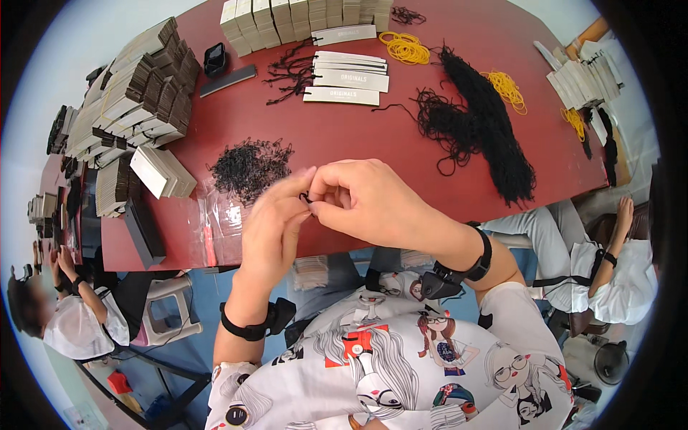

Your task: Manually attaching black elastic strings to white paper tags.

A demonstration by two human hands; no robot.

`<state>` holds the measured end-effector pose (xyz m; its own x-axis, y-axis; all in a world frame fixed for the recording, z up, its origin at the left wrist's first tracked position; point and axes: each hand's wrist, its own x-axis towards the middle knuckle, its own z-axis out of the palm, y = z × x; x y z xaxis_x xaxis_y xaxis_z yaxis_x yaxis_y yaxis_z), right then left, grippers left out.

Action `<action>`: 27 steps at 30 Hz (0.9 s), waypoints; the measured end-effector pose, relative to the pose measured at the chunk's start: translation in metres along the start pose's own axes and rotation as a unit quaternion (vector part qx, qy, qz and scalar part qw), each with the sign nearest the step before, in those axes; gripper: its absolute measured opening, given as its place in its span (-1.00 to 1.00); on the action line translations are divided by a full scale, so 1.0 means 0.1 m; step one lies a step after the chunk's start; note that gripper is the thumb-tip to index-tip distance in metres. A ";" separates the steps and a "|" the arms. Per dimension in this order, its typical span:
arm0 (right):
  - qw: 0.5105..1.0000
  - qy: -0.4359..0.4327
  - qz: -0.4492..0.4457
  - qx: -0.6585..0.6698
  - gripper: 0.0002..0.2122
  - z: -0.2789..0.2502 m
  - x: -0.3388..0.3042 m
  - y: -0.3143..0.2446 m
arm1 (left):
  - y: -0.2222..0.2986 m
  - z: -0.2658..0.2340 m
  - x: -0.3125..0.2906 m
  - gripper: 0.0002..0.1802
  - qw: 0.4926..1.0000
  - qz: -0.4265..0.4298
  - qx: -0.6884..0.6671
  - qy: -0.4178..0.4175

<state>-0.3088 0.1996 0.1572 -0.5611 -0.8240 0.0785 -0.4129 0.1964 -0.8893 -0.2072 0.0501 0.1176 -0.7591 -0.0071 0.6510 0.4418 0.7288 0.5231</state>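
My left hand [271, 228] and my right hand [369, 199] meet above the table's near edge, fingertips pinched together. Between them shows a small black looped piece [306, 197]; most of it is covered by the fingers, and whether it is cord or a pin cannot be made out. Just beyond my left hand lies a loose heap of small black pins [252, 169]. Farther off, white tags [342, 95] with black strings [288, 75] lie in a stack. A thick bundle of black cords [487, 125] stretches across the right side.
Banded stacks of cards [140, 93] rise at the left, with more card stacks [301, 21] along the far edge. Yellow rubber bands [405, 49] lie on the red table [344, 140]. A dark box [145, 233] sits near left. Other people sit at both sides.
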 end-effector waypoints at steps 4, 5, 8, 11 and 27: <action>0.997 0.006 -0.056 -0.053 -0.91 0.02 -0.03 -0.01 | 0.02 0.10 -0.11 -0.83 0.997 0.006 0.029 0.065; 0.997 0.004 -0.055 -0.055 -0.91 0.03 -0.03 -0.02 | 0.02 0.12 -0.10 -0.83 0.997 0.005 0.027 0.068; 0.995 0.023 -0.076 -0.061 -0.94 0.03 -0.04 -0.01 | 0.03 0.16 -0.08 -0.81 0.995 -0.005 0.006 0.102; 0.972 0.075 -0.166 -0.150 -0.92 0.04 0.00 0.05 | 0.07 0.15 -0.09 -0.85 0.993 -0.071 -0.029 0.087; 0.927 0.159 -0.320 -0.113 -0.88 -0.05 0.02 -0.05 | 0.34 -0.05 0.10 -0.87 0.909 -0.241 -0.319 0.115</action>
<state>-0.3109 0.1998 0.1642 -0.3167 -0.6191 0.7186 -0.8543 -0.1430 -0.4997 -0.1973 0.0714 0.1453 -0.8508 -0.4164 0.3207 0.3270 0.0583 0.9432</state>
